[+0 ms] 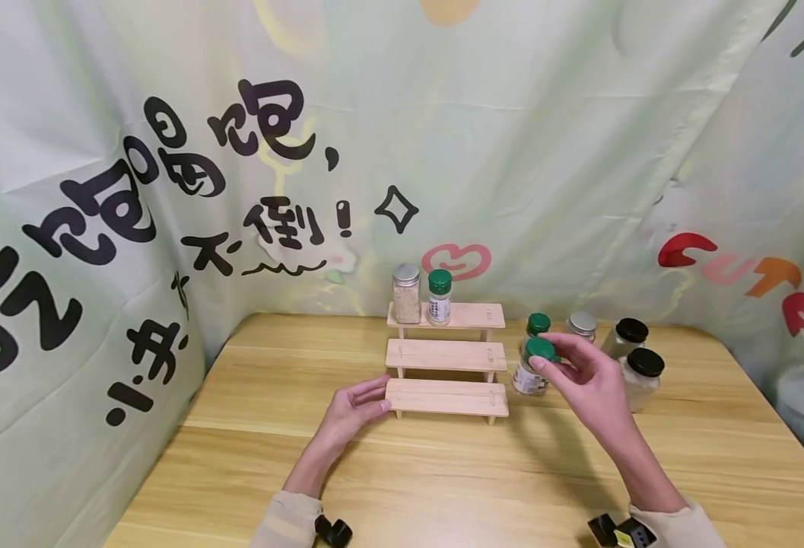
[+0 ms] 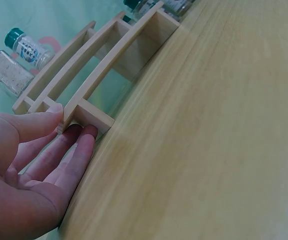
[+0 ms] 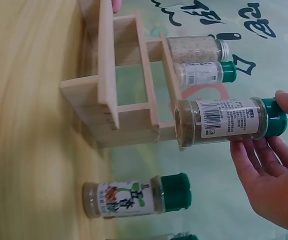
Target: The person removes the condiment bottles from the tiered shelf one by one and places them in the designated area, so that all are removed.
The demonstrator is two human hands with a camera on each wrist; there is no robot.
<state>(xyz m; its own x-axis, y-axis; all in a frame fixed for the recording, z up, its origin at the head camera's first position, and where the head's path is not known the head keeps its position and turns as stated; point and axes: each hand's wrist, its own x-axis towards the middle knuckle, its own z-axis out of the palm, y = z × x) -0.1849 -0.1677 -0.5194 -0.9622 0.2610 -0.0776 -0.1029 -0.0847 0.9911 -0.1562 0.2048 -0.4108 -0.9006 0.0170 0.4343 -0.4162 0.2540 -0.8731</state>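
Note:
At the left end of the three-tier wooden rack (image 1: 446, 397), my left hand (image 1: 355, 411) pinches the lowest shelf, thumb above and fingers below, as the left wrist view shows. My right hand (image 1: 596, 380) holds a spice jar (image 3: 224, 119) by its green lid, thumb on one side and fingers on the other. This jar is raised off the table, just right of the rack, with brown contents and a barcode label. On the top shelf stand a silver-lidded jar (image 1: 407, 295) of pale grains and a smaller green-lidded jar (image 1: 440, 298).
Right of the rack, another green-lidded spice jar (image 3: 128, 197) stands on the wooden table (image 1: 443, 479). Farther right are a silver-lidded jar (image 1: 583, 325) and two black-lidded jars (image 1: 629, 335), partly behind my right hand. A printed cloth (image 1: 511, 167) hangs behind the table.

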